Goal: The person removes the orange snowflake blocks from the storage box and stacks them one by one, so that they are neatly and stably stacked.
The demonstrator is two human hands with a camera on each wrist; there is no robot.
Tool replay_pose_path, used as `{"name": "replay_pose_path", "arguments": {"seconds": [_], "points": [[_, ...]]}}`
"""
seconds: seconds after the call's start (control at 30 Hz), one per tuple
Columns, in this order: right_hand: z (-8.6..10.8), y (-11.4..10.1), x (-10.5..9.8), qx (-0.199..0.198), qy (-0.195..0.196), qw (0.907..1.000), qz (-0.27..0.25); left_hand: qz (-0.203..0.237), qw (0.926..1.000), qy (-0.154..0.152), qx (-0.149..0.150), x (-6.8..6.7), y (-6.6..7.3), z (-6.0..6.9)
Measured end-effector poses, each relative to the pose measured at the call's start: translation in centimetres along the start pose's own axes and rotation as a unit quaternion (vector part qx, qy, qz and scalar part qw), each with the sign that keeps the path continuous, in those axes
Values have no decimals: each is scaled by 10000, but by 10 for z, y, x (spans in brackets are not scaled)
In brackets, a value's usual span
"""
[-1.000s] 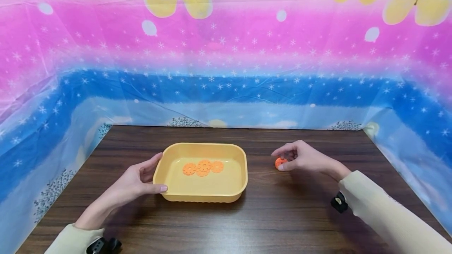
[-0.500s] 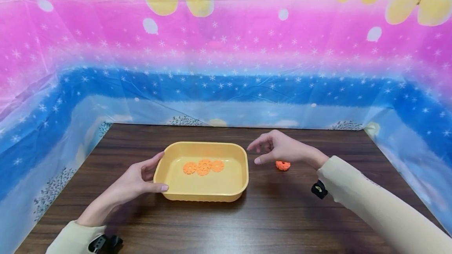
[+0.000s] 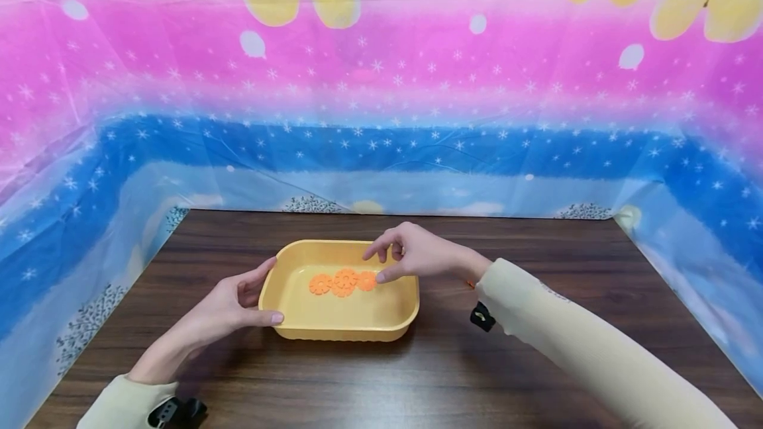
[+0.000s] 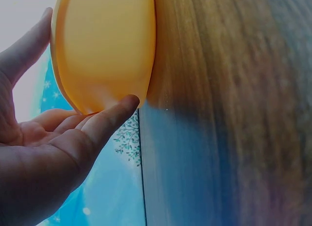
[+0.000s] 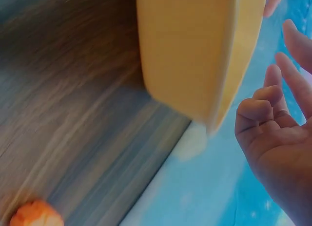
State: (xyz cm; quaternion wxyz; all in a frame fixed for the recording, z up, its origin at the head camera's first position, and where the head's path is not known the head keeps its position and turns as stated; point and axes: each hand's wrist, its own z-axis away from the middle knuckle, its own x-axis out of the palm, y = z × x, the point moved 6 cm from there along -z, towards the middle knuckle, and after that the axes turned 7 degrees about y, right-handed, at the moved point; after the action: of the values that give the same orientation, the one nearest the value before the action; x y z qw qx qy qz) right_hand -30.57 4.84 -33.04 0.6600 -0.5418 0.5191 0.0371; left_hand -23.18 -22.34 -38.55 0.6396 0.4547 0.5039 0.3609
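Observation:
A yellow plastic basin stands on the table, held at its left end by my left hand. The thumb lies at the near corner and the fingers reach to the far one, as the left wrist view also shows. Several flat orange notched discs lie in the basin, some overlapping. My right hand hovers over the basin's right side with loosely bent fingers and nothing between them. Its thumb tip appears just beside the rightmost disc; contact is unclear.
An orange notched piece lies on the wooden table right of the basin, mostly hidden by the right wrist in the head view. A printed cloth surrounds the table's back and sides. Each wrist carries a black camera.
My right hand has left the orange piece on the right and moved left over the basin. The piece stays on the table. My left hand keeps its hold on the basin.

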Motion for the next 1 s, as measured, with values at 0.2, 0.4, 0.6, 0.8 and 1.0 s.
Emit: {"name": "replay_pose_path", "arguments": {"seconds": [0.2, 0.4, 0.6, 0.8, 1.0], "points": [[-19, -2, 19, -18, -130, 9998, -155, 125, 9999, -32, 8, 1, 0, 0], [-30, 3, 34, -29, -272, 9993, -247, 134, 9999, 38, -55, 1, 1, 0], [-39, 9, 44, 178, -363, 9983, -426, 97, 9999, 59, -111, 1, 0, 1], [-44, 21, 54, 603, -309, 9969, -407, 198, 9998, 41, -86, 1, 0, 0], [-45, 25, 62, 881, -362, 9951, -253, 196, 9997, 53, -97, 1, 0, 1]]}}
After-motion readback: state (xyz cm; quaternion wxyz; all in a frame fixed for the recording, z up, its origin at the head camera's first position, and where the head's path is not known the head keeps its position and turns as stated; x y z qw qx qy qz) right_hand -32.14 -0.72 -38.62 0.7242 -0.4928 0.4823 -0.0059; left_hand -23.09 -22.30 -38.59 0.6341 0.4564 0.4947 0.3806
